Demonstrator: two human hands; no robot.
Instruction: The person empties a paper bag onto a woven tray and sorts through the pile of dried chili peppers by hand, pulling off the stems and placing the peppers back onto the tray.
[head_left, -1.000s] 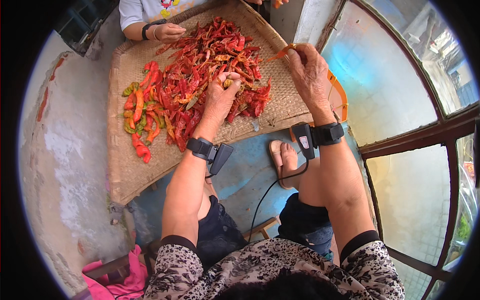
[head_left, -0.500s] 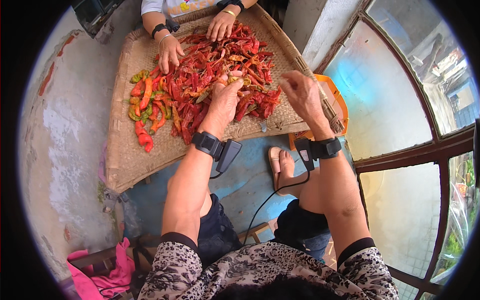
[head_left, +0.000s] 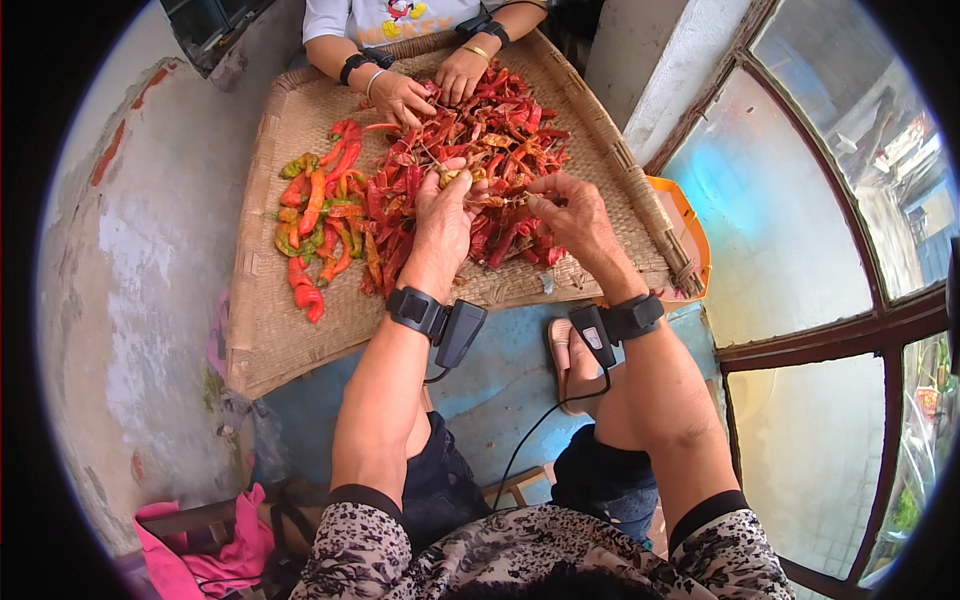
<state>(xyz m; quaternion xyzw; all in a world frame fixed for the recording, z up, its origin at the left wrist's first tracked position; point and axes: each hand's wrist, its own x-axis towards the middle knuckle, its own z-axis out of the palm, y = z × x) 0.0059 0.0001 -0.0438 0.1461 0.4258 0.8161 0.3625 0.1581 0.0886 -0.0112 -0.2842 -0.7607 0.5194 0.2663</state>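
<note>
Over the near part of the heap of dried red chili peppers [head_left: 520,122], my left hand [head_left: 440,230] is closed round some dried chili peppers. A yellowish one [head_left: 450,178] shows at its thumb, and an orange-red one [head_left: 494,201] sticks out toward my right hand [head_left: 582,222]. The right thumb and forefinger pinch the stem end of that orange-red pepper. Plumper, fresher-looking red and green peppers [head_left: 312,205] lie along the left side. Everything rests on a large woven tray [head_left: 270,345] with a raised rim.
Across the tray, another person's two hands [head_left: 425,88] work in the far side of the heap. An orange plastic container [head_left: 693,235] stands under the tray's right edge. A wall [head_left: 140,250] rises at left, framed window panes [head_left: 765,200] at right.
My right hand has come left and down to the pepper by my left hand. The other person's left-side hand has moved from the fresher peppers into the heap. The whole view has shifted slightly.
</note>
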